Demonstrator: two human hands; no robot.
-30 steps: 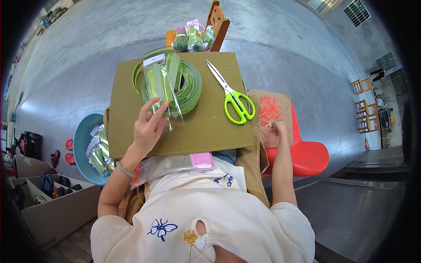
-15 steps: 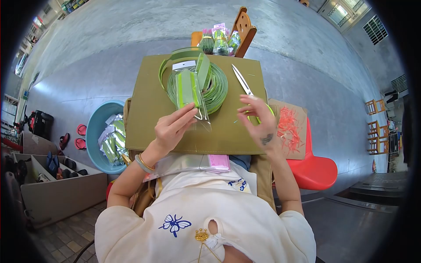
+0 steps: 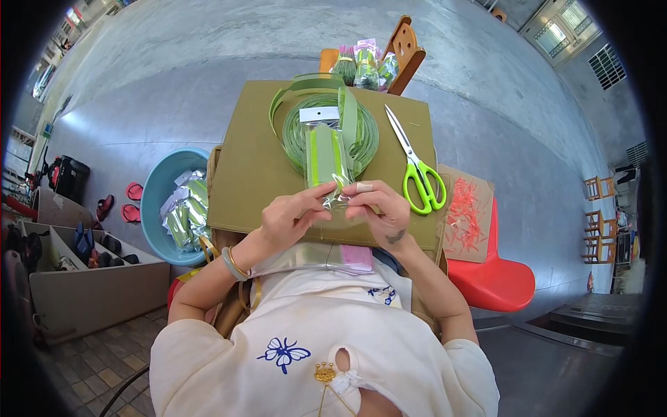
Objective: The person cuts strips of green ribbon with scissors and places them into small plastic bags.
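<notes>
Both hands pinch the lower end of a clear plastic bag [image 3: 324, 156] with folded green ribbon inside and a white header at its top. My left hand [image 3: 288, 215] grips the bag's lower left edge, fingers closed. At its lower right edge, my right hand [image 3: 379, 210] is closed too, thumb and fingertips together on the film. Behind the bag a large roll of green ribbon [image 3: 365, 132] lies on the olive table mat [image 3: 243, 160], a loose loop rising at its top. Scissors with lime-green handles [image 3: 422, 184] rest to the right of the hands.
On the left floor stands a blue basin [image 3: 154, 229] with several filled bags. A red chair [image 3: 497, 278] at the right carries cardboard [image 3: 451, 247] with pink-red shreds [image 3: 467, 215]. Flat clear bags [image 3: 299, 260] lie on my lap. A wooden chair [image 3: 408, 55] with bundles stands beyond the table.
My right hand has moved left from over the scissors and taken hold of the bag's lower end. The scissors' handles now show fully. The whole view has shifted slightly.
</notes>
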